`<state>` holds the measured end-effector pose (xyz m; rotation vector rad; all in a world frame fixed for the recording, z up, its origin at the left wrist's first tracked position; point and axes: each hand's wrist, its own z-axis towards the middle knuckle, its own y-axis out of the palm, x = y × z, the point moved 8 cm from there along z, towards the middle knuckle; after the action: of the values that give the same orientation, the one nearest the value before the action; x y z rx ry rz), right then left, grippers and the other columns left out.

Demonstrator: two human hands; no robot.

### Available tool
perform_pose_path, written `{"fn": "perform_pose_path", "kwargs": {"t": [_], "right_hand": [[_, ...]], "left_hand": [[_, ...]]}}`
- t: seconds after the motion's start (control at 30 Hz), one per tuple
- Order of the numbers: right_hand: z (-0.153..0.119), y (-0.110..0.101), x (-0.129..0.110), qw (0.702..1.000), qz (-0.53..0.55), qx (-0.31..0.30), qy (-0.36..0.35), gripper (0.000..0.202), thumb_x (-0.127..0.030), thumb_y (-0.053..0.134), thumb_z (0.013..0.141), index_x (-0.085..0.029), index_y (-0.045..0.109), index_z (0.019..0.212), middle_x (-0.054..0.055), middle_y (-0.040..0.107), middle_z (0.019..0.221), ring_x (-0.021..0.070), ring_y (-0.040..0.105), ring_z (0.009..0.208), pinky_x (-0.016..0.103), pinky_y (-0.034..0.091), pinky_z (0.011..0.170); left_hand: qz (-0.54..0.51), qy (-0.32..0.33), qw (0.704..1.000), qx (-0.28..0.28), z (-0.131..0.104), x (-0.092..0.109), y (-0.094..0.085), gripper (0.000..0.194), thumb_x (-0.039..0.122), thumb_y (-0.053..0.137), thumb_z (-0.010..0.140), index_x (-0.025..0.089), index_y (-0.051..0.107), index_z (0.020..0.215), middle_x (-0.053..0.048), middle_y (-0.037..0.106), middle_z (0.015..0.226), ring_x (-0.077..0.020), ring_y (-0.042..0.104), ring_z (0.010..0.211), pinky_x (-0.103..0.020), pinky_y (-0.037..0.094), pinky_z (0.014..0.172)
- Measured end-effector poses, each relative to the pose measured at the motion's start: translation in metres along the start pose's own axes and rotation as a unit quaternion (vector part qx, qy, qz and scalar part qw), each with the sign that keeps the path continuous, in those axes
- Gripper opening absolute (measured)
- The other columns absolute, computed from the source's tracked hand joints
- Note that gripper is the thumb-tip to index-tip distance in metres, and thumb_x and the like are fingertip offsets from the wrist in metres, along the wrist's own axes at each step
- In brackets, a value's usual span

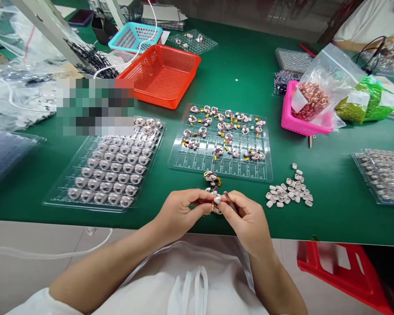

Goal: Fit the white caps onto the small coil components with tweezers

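Observation:
My left hand [184,212] pinches a small white earbud part [217,199] between thumb and fingertips, just above the near edge of the table. From the other side, the thumb and forefinger of my right hand [249,221] close on the same part. A thin brown tool [230,202], perhaps tweezers, lies in the right hand, its lower end hidden by the fingers. Just beyond the fingertips lies a white part with wires and yellow tabs [212,176]. Farther off, a clear tray [197,164] holds several similar wired parts. Loose white caps [293,192] are scattered right of my right hand.
On the left stands a clear tray of silvery-white shells [110,177]. A red basket [166,83] and a blue basket [136,37] are behind. At right are a pink basket [307,127] with bagged copper-coloured parts and another tray [385,175]. A co-worker's sleeve [371,22] shows far right.

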<state>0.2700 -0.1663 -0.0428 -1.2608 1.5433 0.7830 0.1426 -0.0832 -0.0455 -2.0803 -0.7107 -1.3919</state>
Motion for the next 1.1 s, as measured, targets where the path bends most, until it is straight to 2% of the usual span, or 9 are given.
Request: {"fn": "perform_pose_path", "kwargs": {"t": [0.13,0.27,0.37,0.43,0.57,0.83,1.1], "right_hand": [[-0.006,-0.002,-0.007,0.996,-0.035,0.013,-0.082,0.012,-0.022,0.063,0.095,-0.023,0.075,0.096,0.004,0.066,0.087,0.0153,0.061,0.074,0.025,0.046,0.061],[-0.011,0.001,-0.016,0.979,-0.087,-0.005,-0.185,0.020,-0.013,0.060,0.094,-0.024,0.073,0.105,0.006,0.069,0.095,0.0161,0.066,0.077,0.027,0.053,0.063],[-0.013,0.001,-0.020,0.972,-0.101,-0.005,-0.210,0.022,-0.011,0.059,0.094,-0.025,0.072,0.104,0.006,0.071,0.096,0.0179,0.068,0.084,0.029,0.056,0.068],[-0.011,-0.001,-0.019,0.978,-0.088,-0.002,-0.190,0.019,-0.013,0.060,0.094,-0.025,0.072,0.102,0.006,0.071,0.094,0.0175,0.067,0.081,0.028,0.054,0.065],[-0.006,-0.002,-0.010,0.994,-0.034,-0.001,-0.107,0.009,-0.023,0.063,0.095,-0.023,0.072,0.095,0.005,0.068,0.089,0.0173,0.063,0.077,0.027,0.048,0.061],[0.005,0.008,0.007,0.997,0.054,-0.032,0.048,0.015,-0.031,0.066,0.089,-0.019,0.066,0.081,-0.001,0.054,0.070,0.0124,0.045,0.062,0.025,0.038,0.056],[0.010,0.014,0.012,0.992,0.072,-0.067,0.083,0.025,-0.042,0.063,0.091,-0.019,0.062,0.080,-0.001,0.053,0.069,0.0139,0.046,0.065,0.025,0.040,0.059]], "left_hand": [[-0.096,-0.055,0.994,-0.004,0.000,-0.007,0.001,0.012,0.016,0.072,0.079,0.014,0.078,0.089,-0.002,0.079,0.076,-0.0136,0.072,0.064,-0.021,0.061,0.065],[-0.158,-0.087,0.984,-0.009,0.000,-0.013,0.002,0.012,0.017,0.074,0.077,0.013,0.077,0.088,-0.003,0.077,0.075,-0.0131,0.071,0.064,-0.022,0.062,0.066],[-0.175,-0.096,0.980,-0.016,-0.001,-0.013,0.004,0.013,0.018,0.076,0.076,0.013,0.077,0.088,-0.003,0.077,0.073,-0.0139,0.071,0.064,-0.024,0.062,0.066],[-0.182,-0.096,0.978,-0.021,-0.001,-0.012,0.005,0.013,0.019,0.077,0.076,0.013,0.077,0.088,-0.003,0.076,0.071,-0.0143,0.070,0.064,-0.024,0.062,0.066],[-0.168,-0.085,0.982,-0.019,-0.002,-0.008,0.004,0.013,0.018,0.075,0.076,0.012,0.077,0.088,-0.004,0.076,0.073,-0.0147,0.071,0.065,-0.024,0.062,0.066],[-0.072,-0.035,0.997,-0.020,-0.005,-0.003,0.000,0.014,0.019,0.071,0.080,0.014,0.078,0.090,-0.005,0.080,0.082,-0.0174,0.074,0.071,-0.025,0.063,0.071],[0.043,0.044,0.998,0.015,-0.005,0.008,-0.007,0.013,0.015,0.069,0.081,0.016,0.079,0.090,-0.004,0.081,0.084,-0.0161,0.075,0.071,-0.021,0.061,0.068]]}}
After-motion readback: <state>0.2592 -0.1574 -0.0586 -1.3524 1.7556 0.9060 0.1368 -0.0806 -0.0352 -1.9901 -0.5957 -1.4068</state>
